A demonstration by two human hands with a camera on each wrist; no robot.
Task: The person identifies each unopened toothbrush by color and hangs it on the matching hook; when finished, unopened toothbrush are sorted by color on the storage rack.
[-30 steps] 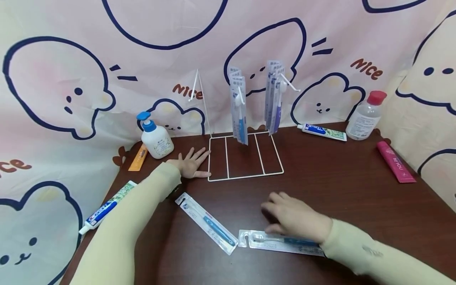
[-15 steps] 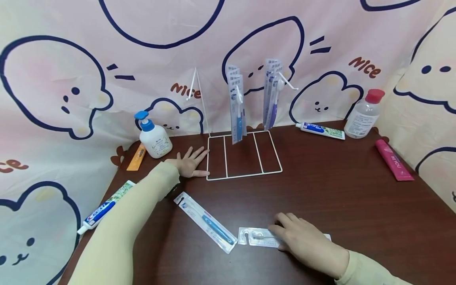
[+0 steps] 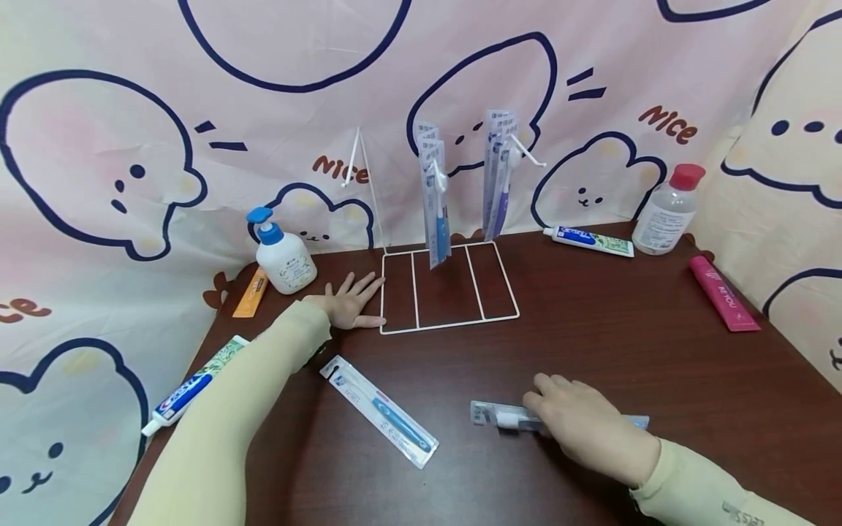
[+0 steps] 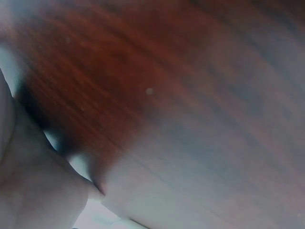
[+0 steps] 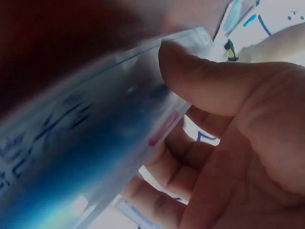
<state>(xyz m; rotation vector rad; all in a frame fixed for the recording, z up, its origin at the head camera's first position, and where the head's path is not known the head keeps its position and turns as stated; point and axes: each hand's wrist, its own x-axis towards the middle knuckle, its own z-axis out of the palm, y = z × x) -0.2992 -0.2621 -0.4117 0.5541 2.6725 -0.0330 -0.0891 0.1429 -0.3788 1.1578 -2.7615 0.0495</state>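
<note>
Right hand [image 3: 585, 427] grips toothbrush pack [image 3: 500, 416]; wire rack [image 3: 449, 321] holds hung packs [image 3: 435, 197].

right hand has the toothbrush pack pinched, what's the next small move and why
Probably lift the toothbrush pack clear of the table and carry it toward the white rack. The right hand grips it, tipped on edge, while other packs already hang on the rack's hooks and the left hand rests flat beside its base.

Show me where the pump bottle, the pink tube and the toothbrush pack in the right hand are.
pump bottle [image 3: 286, 264], head view, on its white body.
pink tube [image 3: 723, 294], head view, on its middle.
toothbrush pack [image 3: 500, 416], head view, on the part left of the right hand [image 3: 585, 427].
</note>
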